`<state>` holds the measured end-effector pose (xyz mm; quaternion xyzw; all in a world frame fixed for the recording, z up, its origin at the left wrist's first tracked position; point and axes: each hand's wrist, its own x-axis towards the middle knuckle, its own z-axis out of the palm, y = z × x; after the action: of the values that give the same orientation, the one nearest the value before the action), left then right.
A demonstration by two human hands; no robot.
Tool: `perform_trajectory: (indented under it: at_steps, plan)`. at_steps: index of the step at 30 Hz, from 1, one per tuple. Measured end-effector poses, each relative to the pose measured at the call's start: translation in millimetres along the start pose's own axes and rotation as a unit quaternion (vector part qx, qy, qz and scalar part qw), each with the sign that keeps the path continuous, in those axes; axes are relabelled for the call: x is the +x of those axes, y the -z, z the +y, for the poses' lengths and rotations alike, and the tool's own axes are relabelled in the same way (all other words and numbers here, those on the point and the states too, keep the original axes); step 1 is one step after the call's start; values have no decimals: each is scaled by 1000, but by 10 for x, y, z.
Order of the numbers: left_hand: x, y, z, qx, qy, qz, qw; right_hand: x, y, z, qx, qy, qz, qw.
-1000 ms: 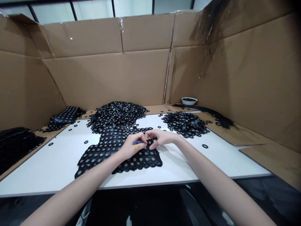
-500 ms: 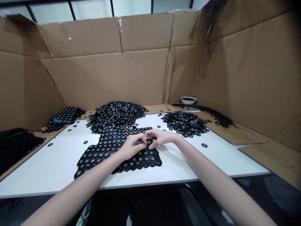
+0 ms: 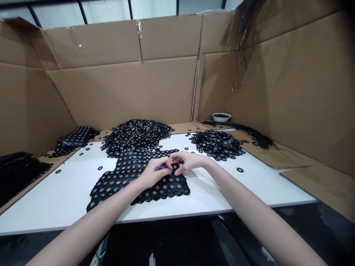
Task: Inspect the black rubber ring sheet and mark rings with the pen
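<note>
Black rubber sheet (image 3: 133, 177) under fingertips; left hand (image 3: 154, 173) pinches blue tool (image 3: 161, 168), right hand (image 3: 188, 162) closed, picking ring; next probably needs careful pull.

The white worktop (image 3: 69, 192) fills the middle of the frame, and a black sheet of joined rings (image 3: 130, 177) lies flat on it, left of the centre. Behind this sheet, a big heap of black rings (image 3: 137, 135) rests at the far edge, and a smaller heap (image 3: 216, 144) sits in the right centre. Some single loose rings (image 3: 240, 170) are scattered on the white surface around them.
</note>
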<state>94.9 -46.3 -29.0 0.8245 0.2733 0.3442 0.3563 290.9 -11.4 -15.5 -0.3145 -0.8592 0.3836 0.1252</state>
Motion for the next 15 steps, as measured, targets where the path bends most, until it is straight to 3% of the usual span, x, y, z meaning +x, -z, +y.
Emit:
perform_trajectory:
  at_steps: [15]
  plan:
    - [-8,7,-1,28,1,-3,1000,10,-3,9,-13,-7,4,1000]
